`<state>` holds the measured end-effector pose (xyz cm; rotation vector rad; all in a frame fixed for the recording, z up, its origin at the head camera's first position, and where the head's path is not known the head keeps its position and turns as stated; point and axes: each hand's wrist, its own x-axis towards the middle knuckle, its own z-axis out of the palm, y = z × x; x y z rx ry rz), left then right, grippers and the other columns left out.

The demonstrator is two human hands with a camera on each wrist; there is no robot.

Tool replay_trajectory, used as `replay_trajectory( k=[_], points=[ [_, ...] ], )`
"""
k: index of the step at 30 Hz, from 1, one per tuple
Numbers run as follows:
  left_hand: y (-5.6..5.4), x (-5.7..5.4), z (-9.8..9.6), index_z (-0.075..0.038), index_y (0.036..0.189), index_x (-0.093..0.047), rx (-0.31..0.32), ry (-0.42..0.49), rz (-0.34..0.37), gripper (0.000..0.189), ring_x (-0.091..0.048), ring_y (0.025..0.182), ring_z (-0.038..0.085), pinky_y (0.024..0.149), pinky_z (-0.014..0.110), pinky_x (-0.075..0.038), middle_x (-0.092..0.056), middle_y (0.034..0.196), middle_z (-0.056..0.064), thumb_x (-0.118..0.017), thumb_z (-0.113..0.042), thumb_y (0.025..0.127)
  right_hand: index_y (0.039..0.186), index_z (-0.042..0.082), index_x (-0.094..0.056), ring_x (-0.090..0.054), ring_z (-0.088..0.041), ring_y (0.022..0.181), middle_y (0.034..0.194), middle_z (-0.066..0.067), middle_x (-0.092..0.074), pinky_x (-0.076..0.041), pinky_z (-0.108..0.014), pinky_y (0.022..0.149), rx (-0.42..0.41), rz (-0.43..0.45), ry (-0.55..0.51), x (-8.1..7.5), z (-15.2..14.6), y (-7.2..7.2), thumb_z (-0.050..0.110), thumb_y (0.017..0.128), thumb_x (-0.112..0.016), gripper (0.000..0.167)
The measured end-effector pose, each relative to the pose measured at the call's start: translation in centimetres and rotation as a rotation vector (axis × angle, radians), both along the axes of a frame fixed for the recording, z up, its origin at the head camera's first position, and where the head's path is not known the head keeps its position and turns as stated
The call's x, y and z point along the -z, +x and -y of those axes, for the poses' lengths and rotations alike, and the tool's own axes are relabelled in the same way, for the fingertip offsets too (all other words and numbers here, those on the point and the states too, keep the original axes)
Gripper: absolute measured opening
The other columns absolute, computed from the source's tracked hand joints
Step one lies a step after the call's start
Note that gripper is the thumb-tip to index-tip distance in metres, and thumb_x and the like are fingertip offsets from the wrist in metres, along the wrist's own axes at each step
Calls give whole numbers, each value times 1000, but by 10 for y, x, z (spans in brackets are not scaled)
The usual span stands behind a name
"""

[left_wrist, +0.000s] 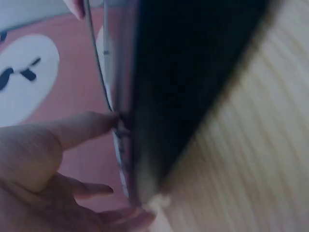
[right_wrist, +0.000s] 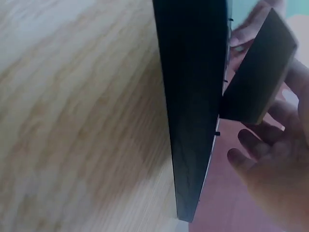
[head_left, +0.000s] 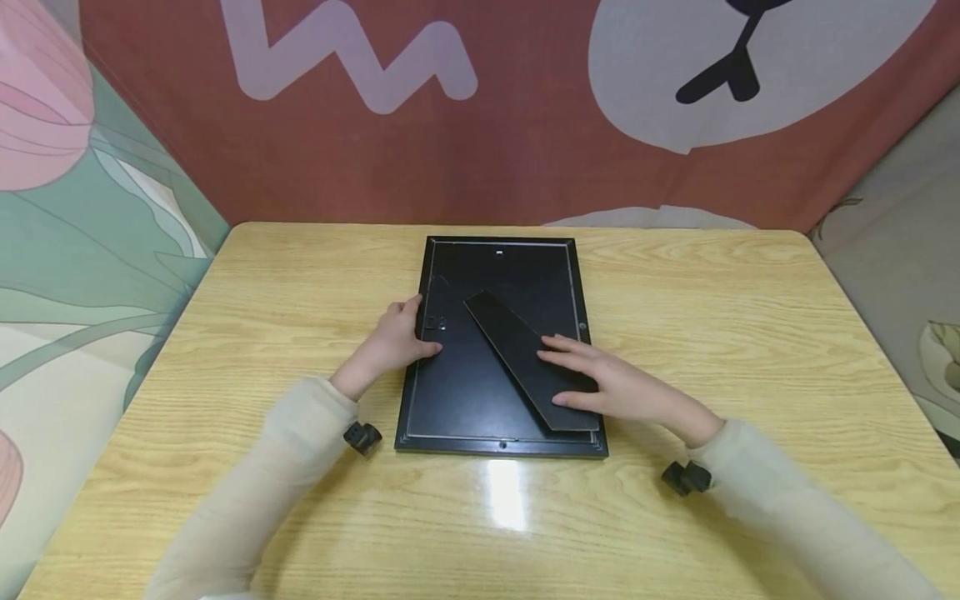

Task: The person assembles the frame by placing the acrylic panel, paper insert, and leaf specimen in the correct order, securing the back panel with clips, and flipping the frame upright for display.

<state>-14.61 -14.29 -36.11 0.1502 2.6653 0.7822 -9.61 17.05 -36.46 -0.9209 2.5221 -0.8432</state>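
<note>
A black picture frame (head_left: 457, 392) lies face down on the table, its back panel upward. My left hand (head_left: 386, 342) grips its left edge, the thumb on the back and the fingers along the outer side. In the left wrist view, the left hand (left_wrist: 34, 169) reaches around that edge. A black easel stand (head_left: 517, 358) slants across the back, raised from the panel at its near end in the right wrist view. Over the stand lies my right hand (head_left: 607, 379), fingers extended and touching it. The right hand's (right_wrist: 280, 169) lower fingers show beside the stand (right_wrist: 260, 72).
The light wood table (head_left: 750, 333) surrounds the frame. A red printed cloth (head_left: 525, 150) hangs behind its far edge, with patterned cloths on both sides. Small metal tabs (head_left: 437, 323) sit near the frame's left edge. Each wrist bears a small black camera.
</note>
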Motion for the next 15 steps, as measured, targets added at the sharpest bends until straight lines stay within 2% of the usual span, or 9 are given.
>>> replay_trajectory(
  k=[3,5,7,11,15],
  points=[
    [10,-5,-10,2,149,-24,95,-82,-95,79,-26,139,48,111,56,-36,-21,151,34,-68,-21,87,142,6,-45,-27,-38,143,154,-15,-32,-33,-55,112,-65,-32,38,2,3,2,26,92,-63,57],
    [17,-6,-17,-1,148,-29,201,-112,-158,73,-22,141,50,113,58,-31,-20,153,32,-66,-23,90,142,5,-45,-29,-37,142,154,-16,-34,-34,-54,112,-92,-46,49,2,4,3,25,93,-62,55],
    [24,-7,-25,-6,149,-32,316,-126,-187,69,-19,142,50,116,58,-26,-19,154,29,-63,-29,92,141,5,-46,-31,-37,142,153,-16,-36,-35,-53,112,-112,-58,62,3,5,3,25,93,-61,54],
    [35,-7,-39,-17,151,-29,507,-147,-141,73,-13,145,46,119,58,-19,-13,160,20,-60,-46,92,141,5,-46,-31,-37,142,152,-16,-36,-35,-52,112,-130,-71,94,5,6,3,24,93,-61,54],
    [41,-4,-48,-24,152,-25,626,-181,-101,79,-4,148,39,119,59,-16,-5,162,12,-60,-53,88,140,4,-47,-34,-38,139,150,-18,-38,-38,-52,110,-138,-98,104,8,8,3,23,93,-62,53]
  ],
)
